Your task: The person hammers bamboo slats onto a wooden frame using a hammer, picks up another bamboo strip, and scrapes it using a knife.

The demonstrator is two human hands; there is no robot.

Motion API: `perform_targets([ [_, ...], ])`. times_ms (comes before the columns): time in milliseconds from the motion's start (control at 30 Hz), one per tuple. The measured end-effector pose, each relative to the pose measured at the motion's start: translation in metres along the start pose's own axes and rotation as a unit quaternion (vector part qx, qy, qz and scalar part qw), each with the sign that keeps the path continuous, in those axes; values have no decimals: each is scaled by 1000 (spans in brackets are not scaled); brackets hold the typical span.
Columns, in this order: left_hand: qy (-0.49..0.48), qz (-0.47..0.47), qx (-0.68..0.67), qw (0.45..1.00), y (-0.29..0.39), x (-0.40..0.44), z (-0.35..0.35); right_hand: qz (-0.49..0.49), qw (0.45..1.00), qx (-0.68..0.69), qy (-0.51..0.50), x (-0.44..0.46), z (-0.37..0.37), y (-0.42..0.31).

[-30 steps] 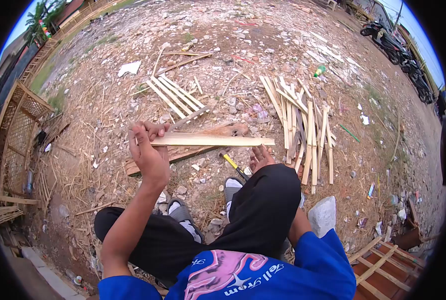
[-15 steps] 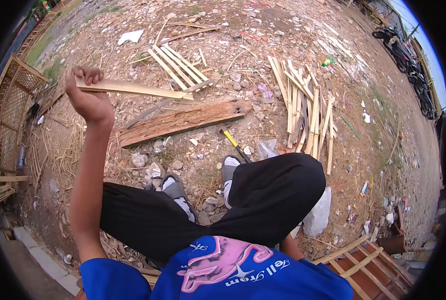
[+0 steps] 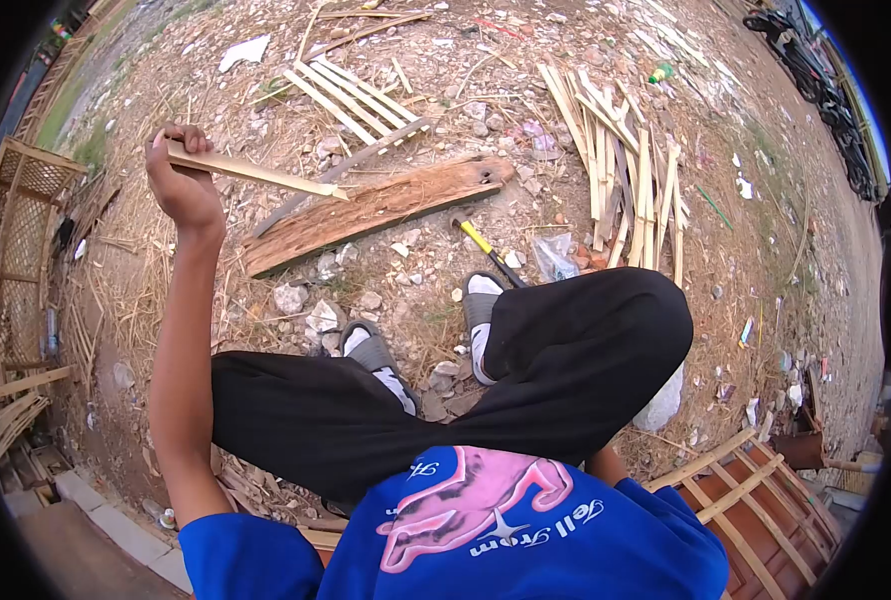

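My left hand [image 3: 186, 180] is raised at the left, fingers closed around one end of a pale flat bamboo strip [image 3: 256, 173]. The strip slants down to the right, its free end appearing over a rough, weathered wooden plank [image 3: 386, 213]. Whether it touches the plank I cannot tell. Of my right arm only a bit of forearm [image 3: 606, 466] shows beside my shirt; the hand is hidden behind my bent leg. A hammer [image 3: 479, 240] with a yellow and black handle lies by my foot, near the plank.
Several loose strips [image 3: 646, 185] lie piled at the right, and a few more [image 3: 351, 98] beyond the plank. Stones and a clear plastic bag [image 3: 554, 257] are near my feet. A slatted wooden frame [image 3: 741, 500] is at lower right, a lattice panel [image 3: 16, 260] at left.
The strip's free end has swung left and now points more steeply downward, still in my left hand. The view has shifted slightly, and my knees appear farther right.
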State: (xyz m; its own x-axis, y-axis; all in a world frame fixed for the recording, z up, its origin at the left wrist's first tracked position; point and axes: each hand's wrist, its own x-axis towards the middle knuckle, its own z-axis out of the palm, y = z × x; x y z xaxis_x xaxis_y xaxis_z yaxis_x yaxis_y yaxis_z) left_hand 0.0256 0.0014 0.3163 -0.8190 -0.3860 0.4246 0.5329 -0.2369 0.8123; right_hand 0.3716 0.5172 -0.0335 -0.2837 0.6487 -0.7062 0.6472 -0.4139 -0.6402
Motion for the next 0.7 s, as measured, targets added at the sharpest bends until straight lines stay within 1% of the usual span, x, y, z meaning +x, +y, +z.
perform_targets([
  [67,-34,-15,8,999,0,-3,-6,-12,1000,-10,11,-1,8,-1],
  [167,-45,-30,-1,999,2,-2,-15,-33,999,-25,22,1,24,-10],
  [300,-35,-24,14,999,4,-5,-20,-81,995,-45,31,16,44,-52],
  [367,-24,-23,14,999,6,-7,-18,-87,994,-56,35,16,47,-57],
  [567,-20,-3,19,1000,4,-6,-22,-73,992,-93,44,-1,35,-17],
  [700,-17,-4,17,1000,5,-4,-20,-81,989,-116,47,-10,20,-6],
])
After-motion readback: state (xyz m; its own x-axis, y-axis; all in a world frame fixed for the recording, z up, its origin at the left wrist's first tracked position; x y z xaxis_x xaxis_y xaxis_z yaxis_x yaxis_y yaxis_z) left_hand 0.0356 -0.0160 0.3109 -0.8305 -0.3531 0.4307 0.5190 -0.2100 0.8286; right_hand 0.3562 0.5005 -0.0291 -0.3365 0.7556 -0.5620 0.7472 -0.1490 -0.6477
